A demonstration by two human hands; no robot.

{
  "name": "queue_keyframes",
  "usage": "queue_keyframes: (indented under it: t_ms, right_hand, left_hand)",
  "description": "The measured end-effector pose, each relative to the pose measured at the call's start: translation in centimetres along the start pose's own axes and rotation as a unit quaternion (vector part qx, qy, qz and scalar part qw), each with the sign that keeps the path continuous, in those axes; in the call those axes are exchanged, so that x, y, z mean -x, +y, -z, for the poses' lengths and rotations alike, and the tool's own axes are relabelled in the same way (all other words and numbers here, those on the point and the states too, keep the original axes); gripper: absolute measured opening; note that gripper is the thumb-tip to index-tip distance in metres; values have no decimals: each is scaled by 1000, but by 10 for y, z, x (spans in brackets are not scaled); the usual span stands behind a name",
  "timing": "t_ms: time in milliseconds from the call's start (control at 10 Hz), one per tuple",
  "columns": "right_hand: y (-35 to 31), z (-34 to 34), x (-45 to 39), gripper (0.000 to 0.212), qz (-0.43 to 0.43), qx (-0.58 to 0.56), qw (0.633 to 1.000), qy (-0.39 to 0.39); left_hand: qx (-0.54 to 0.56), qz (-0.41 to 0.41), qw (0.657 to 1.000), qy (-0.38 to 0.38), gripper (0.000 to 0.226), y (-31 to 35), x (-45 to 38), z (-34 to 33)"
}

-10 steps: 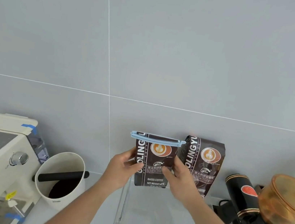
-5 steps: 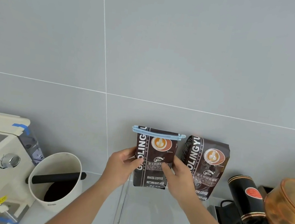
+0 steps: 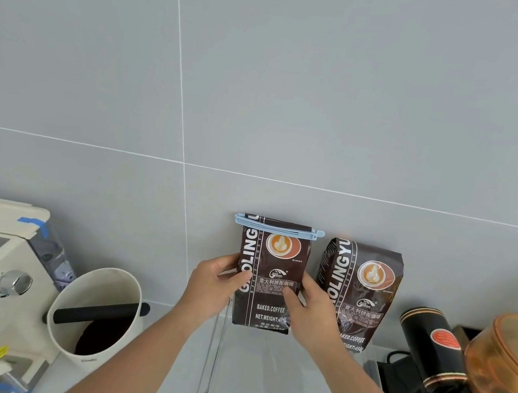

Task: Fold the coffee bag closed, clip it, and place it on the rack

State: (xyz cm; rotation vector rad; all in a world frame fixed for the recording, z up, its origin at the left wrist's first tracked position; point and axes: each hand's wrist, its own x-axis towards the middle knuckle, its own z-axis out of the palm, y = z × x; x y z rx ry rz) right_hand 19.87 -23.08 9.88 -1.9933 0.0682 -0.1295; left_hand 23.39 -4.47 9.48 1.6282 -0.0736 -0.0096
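I have the coffee bag [image 3: 269, 281] upright in both hands [image 3: 312, 307], just below the centre of the frame, in front of the grey tiled wall. My left hand [image 3: 215, 285] is clamped on its left edge, thumb across the front panel; my right hand grips the right edge the same way, thumb pressed on the label.

By my reading, the first two parts of the job are finished: the top of the bag is folded over flat, and the pale blue clip [image 3: 278, 226] runs across the fold from edge to edge, sticking out a little on both sides.

What remains is the placing. The clear acrylic rack [image 3: 212, 356] sits on the bench directly beneath the bag. The bag's bottom seam is about level with the rack's top surface, but because the plastic is transparent I cannot tell whether the bag already rests on it or is just above it. Either way, I have not let go.

A second coffee bag [image 3: 359, 290], without a clip, stands on the rack just to the right, leaning slightly, with my right hand between the two. I judge there is room to set mine down beside it.
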Motion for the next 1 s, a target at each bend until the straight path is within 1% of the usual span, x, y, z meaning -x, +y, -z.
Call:
queue_keyframes:
  t_ms: [200,300,400,600,700,800,900,1000]
  right_hand:
    - [-2,3,0,31,-5,12,1000,-3]
    - [-2,3,0,30,-8,8,1000,-4]
    - [-3,3,1,32,-14,7,1000,-6]
    - [-12,7,5,39,-33,-27,999,-23]
    - [-16,14,6,42,-36,-27,999,-31]
    - [-32,28,15,48,-13,-17,999,-47]
    - [-41,40,24,38,-11,-35,997,-74]
    - [-52,52,33,37,-30,-95,992,-74]
  left_hand:
    - [-35,-8,999,4,30,2,-3,1]
    - [-35,-4,999,5,29,2,-3,1]
    - [-41,-3,999,6,28,2,-2,1]
    - [-97,0,995,28,25,13,1,0]
    - [-113,4,993,24,21,23,8,1]
    - [-83,20,996,23,22,32,17,7]
    - [-35,53,997,34,14,46,31,14]
    - [5,60,998,9,21,68,48,17]
